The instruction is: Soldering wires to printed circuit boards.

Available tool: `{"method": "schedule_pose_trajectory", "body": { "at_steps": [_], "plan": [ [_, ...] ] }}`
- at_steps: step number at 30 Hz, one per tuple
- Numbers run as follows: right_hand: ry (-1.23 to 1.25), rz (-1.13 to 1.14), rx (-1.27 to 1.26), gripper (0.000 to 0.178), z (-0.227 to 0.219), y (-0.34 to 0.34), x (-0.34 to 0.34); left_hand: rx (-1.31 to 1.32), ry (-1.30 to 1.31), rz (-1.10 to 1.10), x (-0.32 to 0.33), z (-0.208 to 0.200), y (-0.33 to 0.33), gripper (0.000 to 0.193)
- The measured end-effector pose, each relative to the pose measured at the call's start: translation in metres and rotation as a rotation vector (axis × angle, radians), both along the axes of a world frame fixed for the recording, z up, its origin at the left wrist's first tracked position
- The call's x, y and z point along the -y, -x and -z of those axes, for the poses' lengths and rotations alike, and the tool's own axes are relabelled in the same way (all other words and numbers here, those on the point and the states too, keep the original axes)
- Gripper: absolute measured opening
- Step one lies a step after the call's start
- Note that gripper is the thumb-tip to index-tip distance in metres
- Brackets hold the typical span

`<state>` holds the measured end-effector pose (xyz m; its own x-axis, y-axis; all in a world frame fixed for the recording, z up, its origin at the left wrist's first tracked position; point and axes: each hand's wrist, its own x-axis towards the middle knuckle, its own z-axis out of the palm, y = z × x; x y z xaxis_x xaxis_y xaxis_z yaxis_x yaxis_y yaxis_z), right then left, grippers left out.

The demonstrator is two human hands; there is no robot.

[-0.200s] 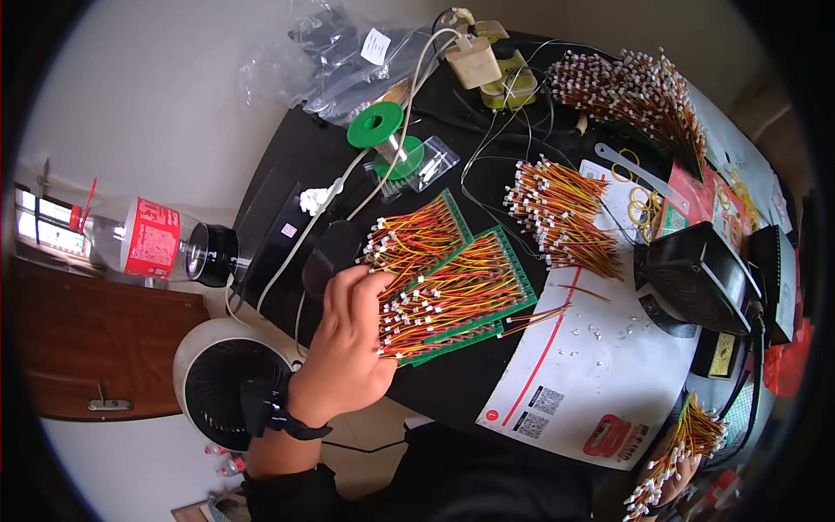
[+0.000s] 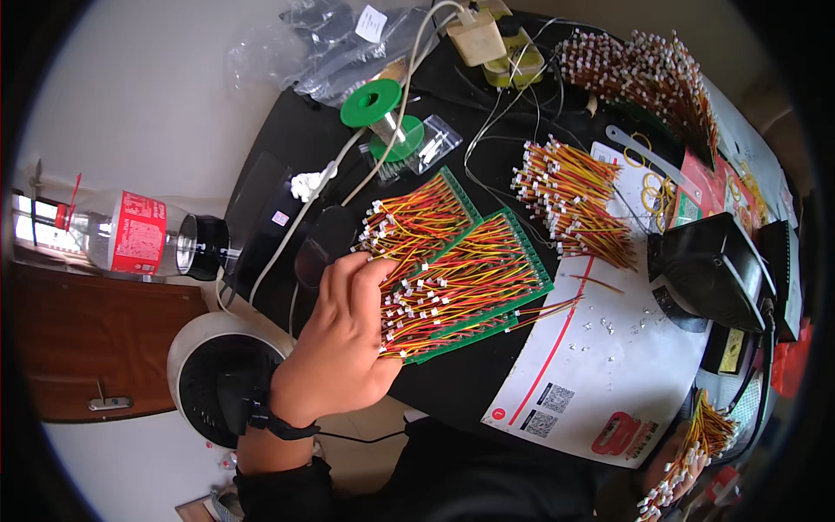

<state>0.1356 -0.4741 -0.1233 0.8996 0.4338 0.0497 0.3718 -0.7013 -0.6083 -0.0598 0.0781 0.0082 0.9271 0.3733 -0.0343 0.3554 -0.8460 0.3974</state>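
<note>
The left hand [image 2: 335, 348] curls at the left of the wired boards [image 2: 474, 283], gripping or not I cannot tell; near right, the right hand [image 2: 665, 461] holds a wire bundle [image 2: 706, 433].

We list green circuit boards [image 2: 491, 311], at least three, overlapping and set aslant on the black counter [image 2: 470, 378]; rows of red and yellow leads [image 2: 478, 270] run leftward from them, ending in small white plugs [image 2: 422, 297], some beneath the left hand [image 2: 335, 348]. We list also one wire bundle [image 2: 709, 431], red and yellow, white-plugged, gathered at the right hand [image 2: 665, 454], plug ends pointing toward the lower edge of view.
</note>
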Motion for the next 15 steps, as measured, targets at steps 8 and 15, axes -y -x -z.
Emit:
{"method": "schedule_pose_trajectory", "body": {
  "at_steps": [8, 15],
  "plan": [
    [0.012, -0.013, -0.011, 0.067, -0.001, -0.004, -0.013, 0.006, -0.136, -0.062, 0.01, 0.005, -0.003, 0.077],
    [-0.044, -0.041, -0.032, 0.071, 0.005, -0.014, -0.023, 0.204, -0.289, -0.048, 0.009, 0.029, -0.001, 0.054]
  ]
}}
